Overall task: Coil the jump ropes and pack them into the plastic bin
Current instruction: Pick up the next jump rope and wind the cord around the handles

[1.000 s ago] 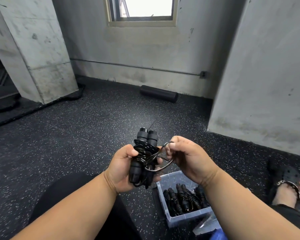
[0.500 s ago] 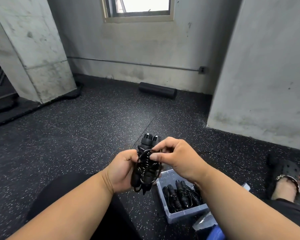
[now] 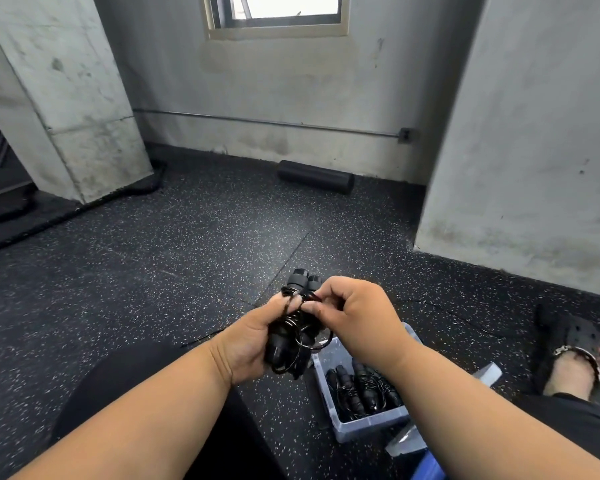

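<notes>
Gripping the coiled jump rope [image 3: 291, 337] around its two black handles, the left hand [image 3: 253, 341] is clenching the bundle above the speckled floor [image 3: 153, 271]. The right hand [image 3: 354, 317], at 3 o'clock of the bundle, is pinching a strand of cord near the handle tops between thumb and fingertips [image 3: 309, 308]. The plastic bin [image 3: 371, 426] is sitting on the floor at 5 o'clock of the hands, holding more coiled ropes [image 3: 361, 386]. A foam roller [image 3: 316, 176] is lying by the wall at 12 o'clock.

A gym: speckled rubber floor [image 3: 187, 258], foam roller [image 3: 316, 172], bare concrete walls [image 3: 274, 91].
</notes>
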Available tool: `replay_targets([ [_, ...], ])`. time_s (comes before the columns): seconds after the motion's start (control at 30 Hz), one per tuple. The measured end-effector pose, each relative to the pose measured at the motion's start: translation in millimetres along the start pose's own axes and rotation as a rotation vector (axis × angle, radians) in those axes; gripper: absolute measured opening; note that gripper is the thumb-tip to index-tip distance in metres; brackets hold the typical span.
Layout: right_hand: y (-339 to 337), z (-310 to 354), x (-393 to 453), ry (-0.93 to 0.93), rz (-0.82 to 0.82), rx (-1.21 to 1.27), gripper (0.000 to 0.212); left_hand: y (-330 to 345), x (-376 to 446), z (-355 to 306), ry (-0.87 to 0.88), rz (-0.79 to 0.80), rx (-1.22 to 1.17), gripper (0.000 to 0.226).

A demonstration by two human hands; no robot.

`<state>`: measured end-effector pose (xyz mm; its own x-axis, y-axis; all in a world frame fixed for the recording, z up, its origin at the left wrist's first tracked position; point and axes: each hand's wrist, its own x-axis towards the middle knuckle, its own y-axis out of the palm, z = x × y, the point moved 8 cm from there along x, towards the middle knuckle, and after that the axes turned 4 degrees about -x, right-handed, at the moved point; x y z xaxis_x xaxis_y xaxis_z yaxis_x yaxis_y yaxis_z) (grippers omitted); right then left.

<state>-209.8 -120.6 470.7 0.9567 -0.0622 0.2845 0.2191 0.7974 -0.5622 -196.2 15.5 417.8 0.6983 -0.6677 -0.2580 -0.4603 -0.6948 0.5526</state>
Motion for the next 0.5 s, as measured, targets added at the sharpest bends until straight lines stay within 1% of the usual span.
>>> replay_targets([
  [0.07, -2, 7, 1, -0.033, -0.02, -0.054, 0.025, 2, -3, -3, -0.019, 0.038, -0.052, 0.068],
  [0.13, -3, 8, 2, -0.02, -0.026, -0.05, 0.026, 4, -5, -7, 0.003, 0.089, -0.056, 0.074],
  [0.17, -4, 7, 3, -0.011, -0.022, -0.071, 0.026, 4, -4, -6, 0.004, 0.106, -0.042, 0.084],
  [0.23, -2, 8, 1, -0.014, 0.004, -0.173, 0.026, 1, -3, -3, 0.002, 0.076, 0.029, 0.106],
  [0.27, -1, 9, 0, -0.022, 0.015, -0.223, 0.026, -2, -2, -2, 0.008, 0.048, 0.074, 0.11],
  [0.33, -1, 9, -2, -0.032, 0.02, -0.229, 0.023, -6, -1, -3, 0.03, 0.021, 0.119, 0.105],
  [0.4, -2, 9, -4, -0.028, 0.017, -0.124, 0.017, -7, -1, -7, 0.064, -0.007, 0.092, 0.092],
  [0.5, -4, 12, -6, -0.035, 0.016, -0.013, 0.013, -11, -3, -11, 0.069, -0.114, 0.052, 0.072],
])
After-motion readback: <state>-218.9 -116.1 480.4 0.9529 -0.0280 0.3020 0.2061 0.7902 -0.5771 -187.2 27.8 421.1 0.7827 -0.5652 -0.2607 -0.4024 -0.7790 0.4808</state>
